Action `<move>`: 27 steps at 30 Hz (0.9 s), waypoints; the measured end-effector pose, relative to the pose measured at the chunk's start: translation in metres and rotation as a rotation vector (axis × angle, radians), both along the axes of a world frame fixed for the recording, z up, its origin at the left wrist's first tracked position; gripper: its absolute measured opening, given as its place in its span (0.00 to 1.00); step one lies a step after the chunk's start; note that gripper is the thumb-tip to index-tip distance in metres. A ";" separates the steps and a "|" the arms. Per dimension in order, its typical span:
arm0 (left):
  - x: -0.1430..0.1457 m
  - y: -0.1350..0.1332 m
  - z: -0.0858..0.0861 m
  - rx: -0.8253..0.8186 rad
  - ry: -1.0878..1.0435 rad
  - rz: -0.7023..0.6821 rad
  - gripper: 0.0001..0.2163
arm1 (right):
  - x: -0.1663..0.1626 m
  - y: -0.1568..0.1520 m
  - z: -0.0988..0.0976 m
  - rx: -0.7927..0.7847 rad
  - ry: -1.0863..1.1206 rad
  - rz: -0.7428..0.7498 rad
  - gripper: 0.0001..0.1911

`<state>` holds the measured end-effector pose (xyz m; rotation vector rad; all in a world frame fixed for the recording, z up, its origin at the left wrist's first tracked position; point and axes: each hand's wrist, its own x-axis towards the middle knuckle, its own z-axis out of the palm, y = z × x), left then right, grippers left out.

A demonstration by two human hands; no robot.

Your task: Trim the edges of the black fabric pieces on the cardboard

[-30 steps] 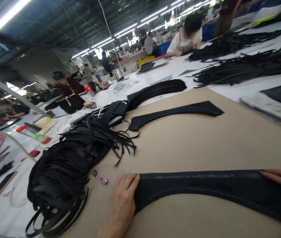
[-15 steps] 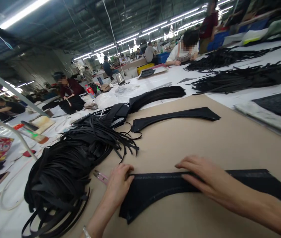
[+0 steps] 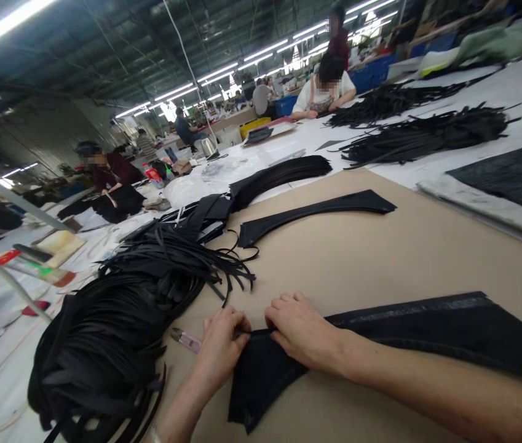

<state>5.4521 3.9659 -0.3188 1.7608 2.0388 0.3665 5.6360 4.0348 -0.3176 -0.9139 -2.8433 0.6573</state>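
Note:
A long black fabric piece (image 3: 431,323) with a curved lower edge lies in front of me on brown board. At its upper left corner my left hand (image 3: 222,346) is closed, thumb and fingers pinching the edge. Close to its right, my right hand (image 3: 301,329) has its fingers curled over the same top edge and covers part of the cloth. Pink-handled thread snips (image 3: 187,339) lie just left of my left hand. Farther back is another curved black piece (image 3: 316,213), flat on the board.
A large heap of black strips (image 3: 104,338) fills the left side. Behind it lies a curved black stack (image 3: 283,175). More strip bundles (image 3: 431,135) lie on the white table at right. A co-worker (image 3: 323,89) leans over the far side; another person (image 3: 108,169) works at left.
My right hand has slid left along the top edge toward my left hand, and its fingers have closed. The piece's right part now angles upward. My view has shifted slightly.

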 end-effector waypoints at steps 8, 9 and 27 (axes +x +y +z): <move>-0.009 -0.013 -0.012 0.104 -0.064 -0.140 0.07 | 0.005 0.012 -0.019 0.079 0.129 0.139 0.04; -0.011 -0.015 -0.015 0.115 -0.063 -0.153 0.08 | 0.006 0.012 -0.022 0.113 0.136 0.165 0.05; -0.022 -0.035 -0.031 0.642 0.446 -0.567 0.13 | 0.018 0.003 -0.037 0.433 0.161 0.360 0.06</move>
